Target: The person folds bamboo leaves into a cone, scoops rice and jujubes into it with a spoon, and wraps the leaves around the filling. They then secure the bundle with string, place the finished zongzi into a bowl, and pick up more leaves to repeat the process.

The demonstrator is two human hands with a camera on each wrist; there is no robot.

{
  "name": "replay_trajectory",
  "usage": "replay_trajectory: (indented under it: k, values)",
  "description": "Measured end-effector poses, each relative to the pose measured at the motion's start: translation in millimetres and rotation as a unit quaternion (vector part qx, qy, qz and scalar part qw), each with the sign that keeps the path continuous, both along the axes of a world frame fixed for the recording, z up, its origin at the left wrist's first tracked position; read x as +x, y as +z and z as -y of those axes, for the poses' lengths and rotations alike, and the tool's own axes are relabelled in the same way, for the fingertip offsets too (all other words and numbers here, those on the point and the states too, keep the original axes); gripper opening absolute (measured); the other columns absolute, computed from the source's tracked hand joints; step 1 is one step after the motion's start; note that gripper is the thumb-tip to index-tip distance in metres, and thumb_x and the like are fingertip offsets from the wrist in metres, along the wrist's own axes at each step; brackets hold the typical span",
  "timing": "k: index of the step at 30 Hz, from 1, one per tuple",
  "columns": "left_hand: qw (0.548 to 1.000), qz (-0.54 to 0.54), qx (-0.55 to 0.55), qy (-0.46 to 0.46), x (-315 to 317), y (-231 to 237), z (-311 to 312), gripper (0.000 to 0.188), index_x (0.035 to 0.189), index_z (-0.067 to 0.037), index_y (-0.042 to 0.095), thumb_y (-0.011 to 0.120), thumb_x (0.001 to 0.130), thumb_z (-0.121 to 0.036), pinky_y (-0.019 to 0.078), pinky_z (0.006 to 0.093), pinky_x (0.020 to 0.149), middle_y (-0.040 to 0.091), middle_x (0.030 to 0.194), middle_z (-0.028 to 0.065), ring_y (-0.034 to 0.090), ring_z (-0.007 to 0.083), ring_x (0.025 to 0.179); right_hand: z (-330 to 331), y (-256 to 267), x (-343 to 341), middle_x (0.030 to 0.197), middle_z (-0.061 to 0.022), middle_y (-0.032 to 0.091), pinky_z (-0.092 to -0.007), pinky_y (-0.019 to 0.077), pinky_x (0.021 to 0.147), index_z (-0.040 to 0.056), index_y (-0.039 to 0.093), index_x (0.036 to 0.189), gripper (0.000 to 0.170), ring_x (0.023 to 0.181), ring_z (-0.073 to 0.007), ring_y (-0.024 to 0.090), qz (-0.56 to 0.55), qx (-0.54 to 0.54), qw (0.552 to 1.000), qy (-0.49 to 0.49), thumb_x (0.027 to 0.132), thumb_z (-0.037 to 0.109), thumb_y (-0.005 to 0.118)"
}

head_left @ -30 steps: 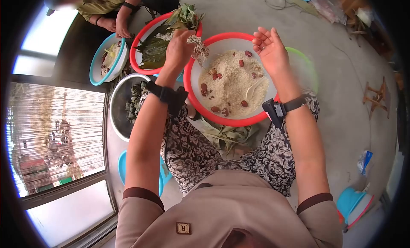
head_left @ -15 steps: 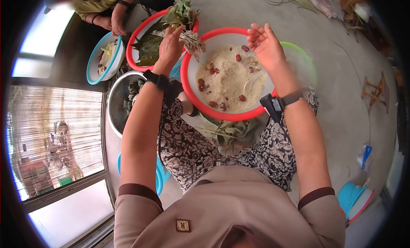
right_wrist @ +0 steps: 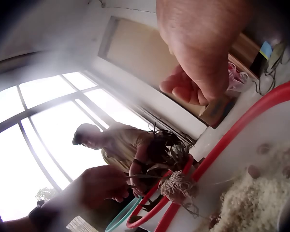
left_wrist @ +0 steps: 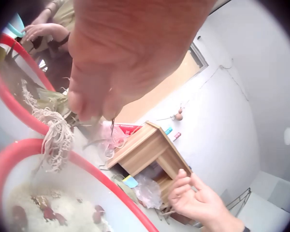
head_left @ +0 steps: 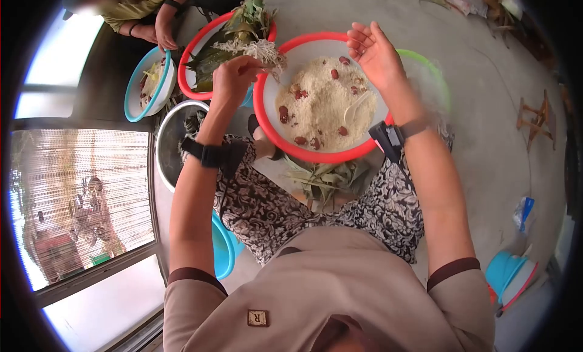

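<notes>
While left hand (head_left: 234, 80) pinches a strand (head_left: 265, 67) | string bundle (head_left: 265, 51) just beyond it | right hand (head_left: 378, 57) relaxed, well apart

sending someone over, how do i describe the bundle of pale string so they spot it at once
In the head view, find the big red-rimmed rice basin. To its upper left is the leaf basin, with the bundle of pale string at its right rim. Its tangled, thin, off-white strands set it apart from the green leaves beside it.
</notes>
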State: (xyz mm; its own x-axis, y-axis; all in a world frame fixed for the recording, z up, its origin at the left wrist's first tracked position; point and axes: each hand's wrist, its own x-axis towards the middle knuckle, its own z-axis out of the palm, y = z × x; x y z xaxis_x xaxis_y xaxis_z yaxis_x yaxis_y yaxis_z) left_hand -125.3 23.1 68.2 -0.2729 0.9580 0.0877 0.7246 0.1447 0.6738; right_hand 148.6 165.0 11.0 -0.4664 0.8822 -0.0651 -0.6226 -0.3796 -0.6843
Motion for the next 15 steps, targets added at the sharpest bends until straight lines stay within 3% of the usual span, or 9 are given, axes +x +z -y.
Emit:
replay_trajectory:
  k: [4,5,6,10,12,14,15]
  values:
    - [0.987,0.112,-0.076,-0.085,36,5,55,0.014,0.097,0.0,0.068,0.061,0.085,0.0,0.0493,0.0228,0.071,0.067,0.083,0.0007,0.061,0.0063,0.077,-6,-13,2,0.098,-0.0103,0.065,-0.0326,0.0482,0.075,0.001,0.059,0.11,0.04,0.085,-0.0194,0.061,-0.027,-0.003,1.0,0.015,0.098,0.038,0.051]
    - [0.986,0.073,-0.075,-0.127,48,3,70,0.016,0.098,-0.001,0.069,0.06,0.084,0.002,0.049,0.023,0.072,0.067,0.085,0.0009,0.059,0.0053,0.078,-8,-15,0,0.093,-0.0072,0.066,-0.0329,0.0482,0.07,0.0059,0.061,0.105,0.035,0.08,-0.0191,0.062,-0.032,-0.043,0.998,0.02,0.097,0.039,0.053]
    - [0.98,0.076,-0.09,-0.158,59,3,83,0.016,0.098,0.0,0.069,0.062,0.084,0.003,0.049,0.0235,0.072,0.065,0.081,0.0012,0.059,0.0068,0.076,-12,-17,-2,0.088,-0.0041,0.067,-0.0332,0.0481,0.065,0.0109,0.063,0.101,0.03,0.074,-0.0188,0.062,-0.037,-0.08,0.996,0.026,0.095,0.04,0.055]
    - [0.951,0.115,-0.134,-0.255,92,-20,128,0.015,0.096,0.0,0.069,0.066,0.082,0.004,0.0505,0.0274,0.068,0.064,0.078,0.0056,0.062,0.0118,0.075,-17,-28,-4,0.087,-0.0055,0.068,-0.0332,0.0503,0.066,0.0101,0.063,0.1,0.034,0.073,-0.0188,0.063,-0.043,-0.069,0.996,0.024,0.096,0.043,0.054]
    - [0.933,0.059,-0.099,-0.341,104,-30,140,0.017,0.095,-0.003,0.07,0.067,0.079,0.003,0.0517,0.0307,0.065,0.065,0.079,0.0094,0.064,0.0216,0.073,-16,-30,-3,0.087,-0.0054,0.068,-0.0331,0.0505,0.065,0.0099,0.063,0.1,0.034,0.073,-0.0187,0.063,-0.046,-0.071,0.996,0.027,0.095,0.042,0.055]
    - [0.916,0.029,-0.193,-0.349,111,-37,148,0.015,0.094,-0.005,0.071,0.07,0.079,-0.007,0.052,0.0338,0.068,0.065,0.086,0.0092,0.064,0.0264,0.077,-17,-30,-2,0.087,-0.0052,0.068,-0.033,0.0507,0.065,0.0098,0.063,0.1,0.033,0.073,-0.0186,0.063,-0.049,-0.071,0.996,0.029,0.095,0.042,0.056]
    - [0.917,0.028,-0.191,-0.35,113,-43,153,0.015,0.094,-0.005,0.071,0.07,0.079,-0.007,0.052,0.0338,0.068,0.065,0.086,0.0092,0.064,0.0264,0.077,-18,-32,-1,0.087,-0.0054,0.067,-0.033,0.0507,0.066,0.0098,0.063,0.1,0.032,0.073,-0.0189,0.063,-0.055,-0.083,0.995,0.026,0.095,0.041,0.057]
